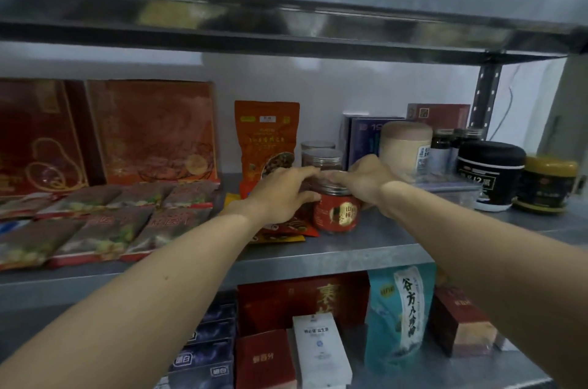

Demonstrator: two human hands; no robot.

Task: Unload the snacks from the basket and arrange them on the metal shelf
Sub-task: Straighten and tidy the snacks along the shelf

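A clear jar with a red label and a metal lid stands on the middle board of the metal shelf. My left hand grips it from the left, thumb against its side and fingers over the lid. From the right, my right hand holds the lid and upper rim. Two more jars with metal lids stand in a row right behind it. The basket is out of view.
An orange pouch stands behind my left hand. Flat snack packets and red boxes fill the left. A cream tub, a black tub and a yellow-lidded jar stand at right. Boxes fill the lower shelf.
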